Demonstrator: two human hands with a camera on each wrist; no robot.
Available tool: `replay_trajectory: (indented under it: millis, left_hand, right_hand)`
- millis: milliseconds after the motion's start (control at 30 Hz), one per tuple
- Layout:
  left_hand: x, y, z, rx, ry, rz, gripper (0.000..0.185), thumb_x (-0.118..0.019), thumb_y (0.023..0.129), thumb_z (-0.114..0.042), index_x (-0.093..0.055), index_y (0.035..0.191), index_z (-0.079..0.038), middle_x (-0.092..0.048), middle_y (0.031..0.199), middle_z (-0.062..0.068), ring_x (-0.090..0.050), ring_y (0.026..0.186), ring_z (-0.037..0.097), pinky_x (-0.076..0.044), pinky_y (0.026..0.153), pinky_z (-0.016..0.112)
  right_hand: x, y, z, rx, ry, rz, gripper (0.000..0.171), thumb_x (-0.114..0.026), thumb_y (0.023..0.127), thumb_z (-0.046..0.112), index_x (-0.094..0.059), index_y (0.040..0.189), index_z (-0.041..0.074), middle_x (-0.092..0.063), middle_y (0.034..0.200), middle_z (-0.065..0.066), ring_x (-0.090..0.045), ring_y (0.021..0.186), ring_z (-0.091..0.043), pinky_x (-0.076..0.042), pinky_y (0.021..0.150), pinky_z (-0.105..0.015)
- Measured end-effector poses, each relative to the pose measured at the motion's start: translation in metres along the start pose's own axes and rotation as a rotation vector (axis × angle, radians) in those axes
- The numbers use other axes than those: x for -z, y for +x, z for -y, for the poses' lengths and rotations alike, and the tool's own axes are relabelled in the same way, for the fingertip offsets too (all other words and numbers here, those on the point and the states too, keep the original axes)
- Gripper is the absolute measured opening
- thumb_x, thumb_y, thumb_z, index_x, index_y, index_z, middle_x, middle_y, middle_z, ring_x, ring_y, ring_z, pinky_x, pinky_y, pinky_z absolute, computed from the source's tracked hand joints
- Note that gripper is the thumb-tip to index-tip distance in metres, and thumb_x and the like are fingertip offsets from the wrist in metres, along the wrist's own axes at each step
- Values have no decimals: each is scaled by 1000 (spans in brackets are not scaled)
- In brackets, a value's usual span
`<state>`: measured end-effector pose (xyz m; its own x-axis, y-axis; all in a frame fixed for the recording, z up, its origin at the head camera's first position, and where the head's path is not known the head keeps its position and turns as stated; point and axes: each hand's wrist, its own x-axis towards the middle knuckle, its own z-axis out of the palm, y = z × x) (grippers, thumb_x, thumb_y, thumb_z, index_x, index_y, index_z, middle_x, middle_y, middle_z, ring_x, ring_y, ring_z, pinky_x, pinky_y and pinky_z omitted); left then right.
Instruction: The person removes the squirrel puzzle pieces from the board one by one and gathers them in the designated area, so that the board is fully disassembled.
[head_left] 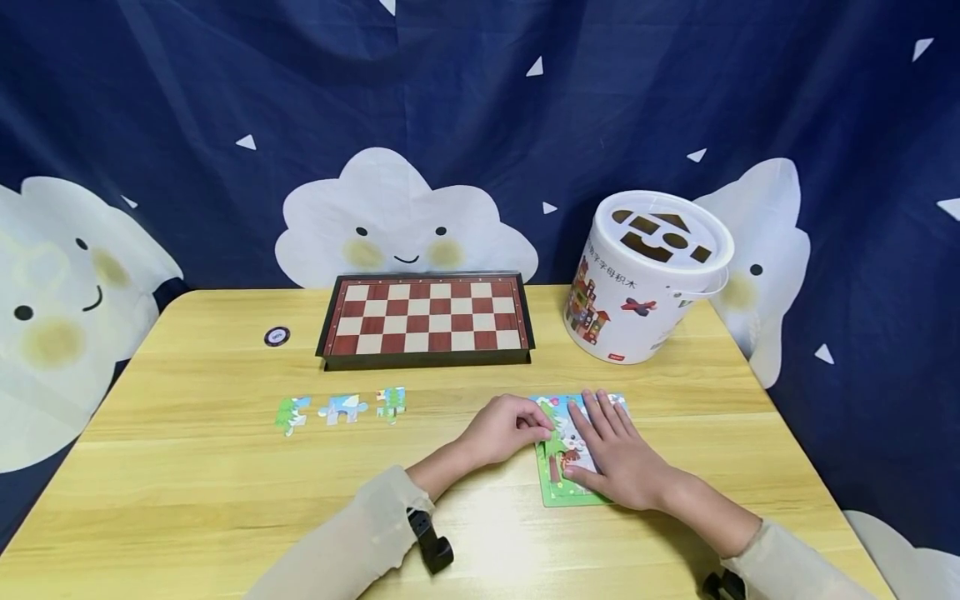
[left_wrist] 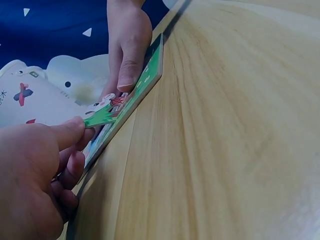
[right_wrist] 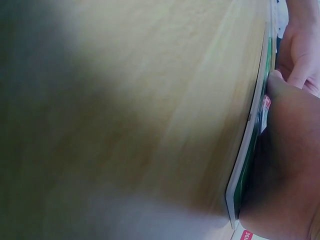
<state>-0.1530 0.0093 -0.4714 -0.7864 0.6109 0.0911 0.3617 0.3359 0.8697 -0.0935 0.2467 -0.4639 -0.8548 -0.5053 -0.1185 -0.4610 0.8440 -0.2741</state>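
A colourful puzzle board (head_left: 558, 493) lies on the wooden table near the front, right of centre. My right hand (head_left: 609, 437) rests flat on it with straight fingers, its thumb (left_wrist: 128, 70) pressing the board's green edge (left_wrist: 150, 70). My left hand (head_left: 525, 427) sits at the board's left edge with curled fingers. In the left wrist view my left hand (left_wrist: 75, 137) pinches a green puzzle piece (left_wrist: 102, 116) at that edge. The right wrist view shows the board's rim (right_wrist: 248, 150) beside my right hand (right_wrist: 287, 170).
Three loose puzzle pieces (head_left: 343, 408) lie in a row to the left. A folded chessboard (head_left: 426, 318) stands at the back centre, a small round token (head_left: 277, 336) to its left. A white block bucket (head_left: 647, 279) stands at the back right.
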Motion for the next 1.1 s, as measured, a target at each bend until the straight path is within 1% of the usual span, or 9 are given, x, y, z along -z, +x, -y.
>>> replay_trajectory:
  millis: [200,300,433,533,567,700,833,1000,1100]
  left_hand:
    - [-2,1,0,19,-25,-7,4,-74,94,-12,-78,93,-12,-72,81,-7,-61,72,0,-50,68,21]
    - [-2,1,0,37,-33,-16,5,-74,94,-13,-78,92,-12,-71,81,-8,-61,71,1,-50,67,21]
    - [-3,1,-1,57,-28,-28,5,-75,94,-13,-78,91,-13,-71,80,-9,-60,70,1,-50,66,22]
    - [-3,0,-1,64,-29,-37,4,-75,94,-13,-78,91,-13,-70,80,-9,-59,69,1,-49,66,21]
    - [-3,0,-1,66,-32,-40,4,-75,93,-13,-78,90,-14,-70,80,-9,-59,69,1,-49,65,21]
    - [-4,0,-1,66,-60,-46,5,-75,93,-12,-78,90,-12,-71,80,-8,-59,70,1,-49,66,21]
    - [-4,0,-1,60,-94,-40,4,-76,92,-10,-79,90,-10,-72,80,-7,-60,71,1,-50,66,21]
    - [-2,2,2,73,-170,-63,6,-74,94,-12,-78,93,-8,-73,85,-4,-63,77,3,-53,73,23]
    - [1,4,4,91,-225,-96,8,-73,95,-13,-78,94,-7,-73,88,-1,-65,80,6,-54,75,24]
  right_hand:
    - [-3,-1,-2,32,14,-41,88,-51,102,56,-17,161,1,-6,166,-28,-2,152,-49,-3,121,-61]
    - [-6,-1,-5,66,21,-82,87,-52,102,55,-18,161,0,-9,165,-30,-5,151,-50,5,122,-54]
    - [-11,-1,-9,72,-1,-91,88,-49,102,58,-16,162,2,-8,166,-28,-4,152,-49,15,121,-41]
    - [-9,0,-8,52,4,-60,90,-51,101,58,-16,161,1,-6,166,-28,-2,152,-49,10,122,-48]
    - [-9,0,-7,48,7,-55,90,-50,102,58,-16,161,1,-5,166,-28,-2,152,-48,10,122,-48]
    - [-1,1,-2,13,11,5,91,-51,101,58,-15,161,0,-2,167,-26,1,152,-47,0,122,-58]
    - [-1,0,-1,22,23,-10,91,-54,101,56,-16,161,-1,-3,166,-28,-1,152,-48,-4,121,-61]
    - [-7,0,-7,54,21,-55,93,-52,101,60,-15,161,-1,-4,166,-29,-1,152,-49,11,122,-48]
    - [-10,1,-9,41,-5,-42,94,-47,100,64,-13,162,1,-1,167,-27,1,153,-47,18,120,-38]
